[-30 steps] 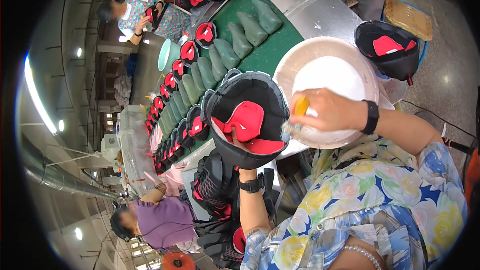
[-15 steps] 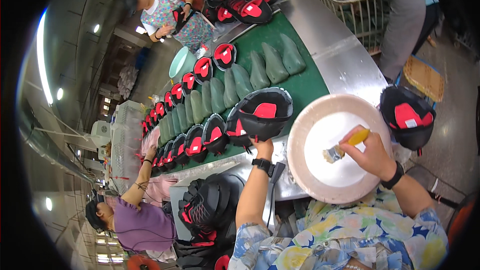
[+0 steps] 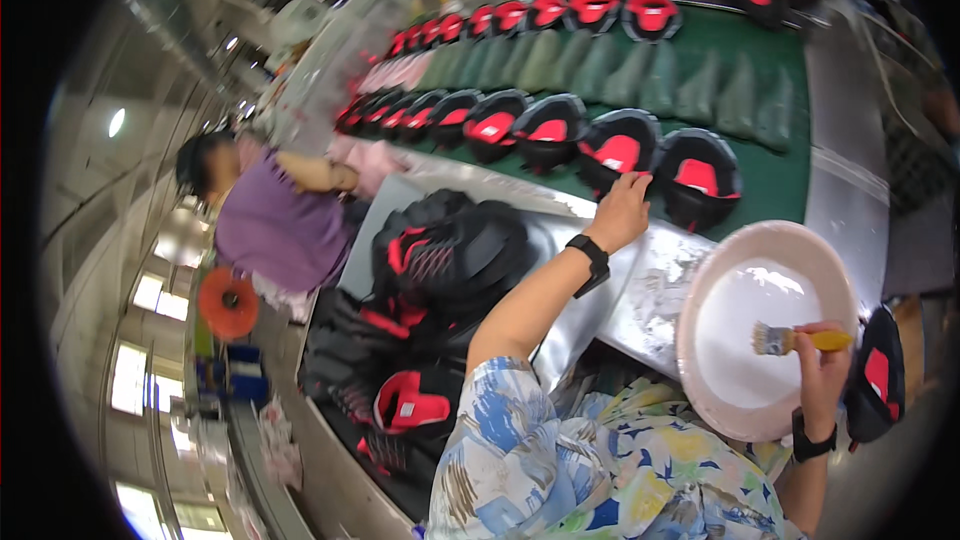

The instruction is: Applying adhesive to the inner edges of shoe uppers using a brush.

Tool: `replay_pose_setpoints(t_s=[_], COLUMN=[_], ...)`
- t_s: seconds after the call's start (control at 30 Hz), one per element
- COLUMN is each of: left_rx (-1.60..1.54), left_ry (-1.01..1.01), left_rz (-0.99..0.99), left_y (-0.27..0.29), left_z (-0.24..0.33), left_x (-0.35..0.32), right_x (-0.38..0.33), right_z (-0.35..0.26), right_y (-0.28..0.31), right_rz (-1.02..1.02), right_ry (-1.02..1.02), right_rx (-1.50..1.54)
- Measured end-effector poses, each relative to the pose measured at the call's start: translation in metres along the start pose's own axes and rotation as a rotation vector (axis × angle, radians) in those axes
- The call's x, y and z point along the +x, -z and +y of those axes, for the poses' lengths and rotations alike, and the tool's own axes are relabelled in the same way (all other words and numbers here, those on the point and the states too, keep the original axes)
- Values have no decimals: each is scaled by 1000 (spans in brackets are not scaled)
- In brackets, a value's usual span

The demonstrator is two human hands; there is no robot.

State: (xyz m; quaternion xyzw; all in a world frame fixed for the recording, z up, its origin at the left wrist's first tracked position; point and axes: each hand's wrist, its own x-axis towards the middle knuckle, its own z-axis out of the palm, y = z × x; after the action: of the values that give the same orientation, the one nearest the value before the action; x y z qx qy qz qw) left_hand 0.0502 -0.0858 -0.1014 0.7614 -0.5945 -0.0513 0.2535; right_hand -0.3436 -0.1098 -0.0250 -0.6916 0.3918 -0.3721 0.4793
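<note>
My right hand (image 3: 822,370) is closed round the yellow handle of a paintbrush (image 3: 775,339). The bristles are over a pale pink basin (image 3: 695,380) of white liquid (image 3: 745,305), apart from its surface as far as I can see. My left hand (image 3: 622,215) reaches forward to the belt's near edge, its fingers closed at the near end of a black and red shoe upper (image 3: 612,152). Another shoe upper (image 3: 700,176) stands just right of it, opening up. Right of the basin is one more upper (image 3: 875,380), partly cut off by the dark rim.
Green shoe lasts (image 3: 615,75) stand in a row along the green belt (image 3: 790,40), with uppers on both sides. A pile of black uppers (image 3: 450,250) lies left of my arm. A co-worker in purple (image 3: 290,220) works at the left. A metal border (image 3: 850,190) runs along the right.
My view has swung left. The upper at my left hand is now set down on the belt, and that hand is at the neighbouring upper. The brush has lifted from the liquid, bristles pointing left.
</note>
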Motion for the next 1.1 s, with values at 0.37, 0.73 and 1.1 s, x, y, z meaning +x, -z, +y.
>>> replay_pose_setpoints(t_s=[0.37,0.73,1.1], left_rx=[724,787,2], left_ry=[395,117,404], left_rz=[-166,477,-195], left_y=[166,212,-11], left_z=[-72,45,5], left_x=[-181,-121,-115], right_x=[20,10,3], right_z=[15,6,-36], right_y=[-23,-28,-46], right_rz=[-78,-87,-95], right_ry=[132,171,283], right_rx=[-66,-99,-78])
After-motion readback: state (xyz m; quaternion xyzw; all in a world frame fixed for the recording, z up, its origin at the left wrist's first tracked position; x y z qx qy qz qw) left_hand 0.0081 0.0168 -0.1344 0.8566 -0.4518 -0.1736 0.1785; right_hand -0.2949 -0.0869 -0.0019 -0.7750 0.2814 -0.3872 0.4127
